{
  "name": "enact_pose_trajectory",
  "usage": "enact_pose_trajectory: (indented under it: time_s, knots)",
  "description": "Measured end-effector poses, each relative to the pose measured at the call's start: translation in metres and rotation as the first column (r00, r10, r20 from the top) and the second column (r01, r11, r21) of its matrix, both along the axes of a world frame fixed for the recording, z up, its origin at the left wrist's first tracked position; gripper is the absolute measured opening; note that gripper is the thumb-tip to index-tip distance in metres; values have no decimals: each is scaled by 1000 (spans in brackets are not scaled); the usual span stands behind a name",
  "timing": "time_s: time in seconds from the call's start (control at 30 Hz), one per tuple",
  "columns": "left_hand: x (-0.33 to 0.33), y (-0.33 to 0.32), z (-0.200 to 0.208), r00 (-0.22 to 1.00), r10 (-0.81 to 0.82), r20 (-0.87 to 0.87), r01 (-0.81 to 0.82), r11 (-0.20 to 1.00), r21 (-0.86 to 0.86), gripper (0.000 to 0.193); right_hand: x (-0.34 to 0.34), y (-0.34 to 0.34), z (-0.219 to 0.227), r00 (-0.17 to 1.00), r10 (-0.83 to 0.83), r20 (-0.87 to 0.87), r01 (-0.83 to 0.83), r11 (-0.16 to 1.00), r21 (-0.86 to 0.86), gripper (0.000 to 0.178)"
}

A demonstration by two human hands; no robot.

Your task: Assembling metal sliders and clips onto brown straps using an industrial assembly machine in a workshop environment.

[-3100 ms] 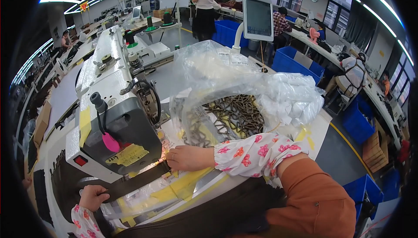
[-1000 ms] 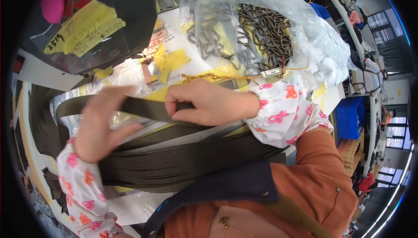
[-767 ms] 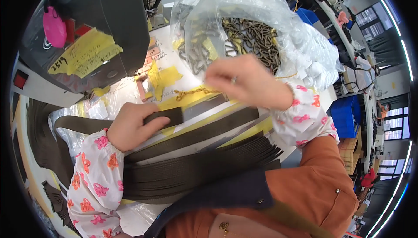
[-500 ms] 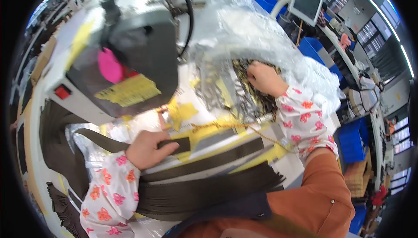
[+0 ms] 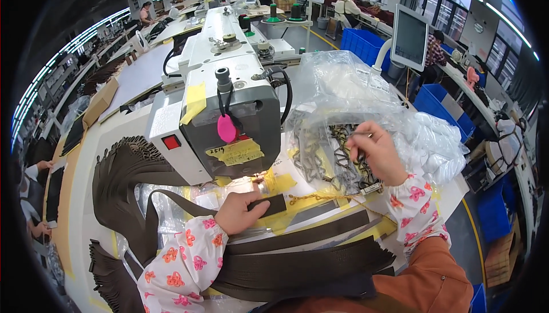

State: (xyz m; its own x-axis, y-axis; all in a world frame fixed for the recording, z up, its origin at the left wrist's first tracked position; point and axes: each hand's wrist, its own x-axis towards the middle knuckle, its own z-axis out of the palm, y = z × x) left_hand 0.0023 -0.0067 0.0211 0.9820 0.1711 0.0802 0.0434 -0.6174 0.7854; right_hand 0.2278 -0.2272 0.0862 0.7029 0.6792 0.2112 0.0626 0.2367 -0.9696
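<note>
My left hand (image 5: 240, 213) holds a dark brown fabric strap (image 5: 274, 205) near its short end, thumb on top, at the foot of a sewing machine (image 5: 243, 133). Behind the hand, the strap loops back to a pile of like straps. Over an opened clear bag of dark metal buckle-like parts (image 5: 338, 150), my right hand (image 5: 378, 155) is raised with thumb and fingers pinched. A small dark piece seems to show at its fingertips, too small to name.
A bundle of dark straps (image 5: 303, 267) lies along the near edge, with a single strap (image 5: 309, 232) just beyond. A yellow cord (image 5: 320, 197) crosses the taped tabletop. Crumpled clear plastic (image 5: 437, 144) is at right. Blue bins (image 5: 443, 110) and co-workers are farther off.
My right hand has lifted out of the metal parts, fingers pinched. The view has tilted up, showing more of the room. My left hand stays on the strap.
</note>
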Motion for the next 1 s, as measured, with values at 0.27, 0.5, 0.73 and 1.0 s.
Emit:
enact_pose_trajectory:
  time_s: [0.27, 0.5, 0.73, 1.0]
  knots:
    - [0, -3, 2, 963, 176, 206, -152, 980, -128, 17, -74, 72, -43, 775, 627, -81, -569, 637, -520, 23]
    - [-5, -8, 14, 913, 363, 184, -361, 931, -48, 15, -65, 79, -54, 803, 596, 4, -482, 653, -584, 38]
    - [2, -11, 5, 973, 153, 170, -180, 972, 150, 16, -74, 80, -59, 789, 585, 188, -401, 721, -564, 41]
    - [4, -11, -4, 985, 155, 70, -161, 983, 91, 20, -97, 81, -81, 665, 361, 653, -157, 924, -350, 32]
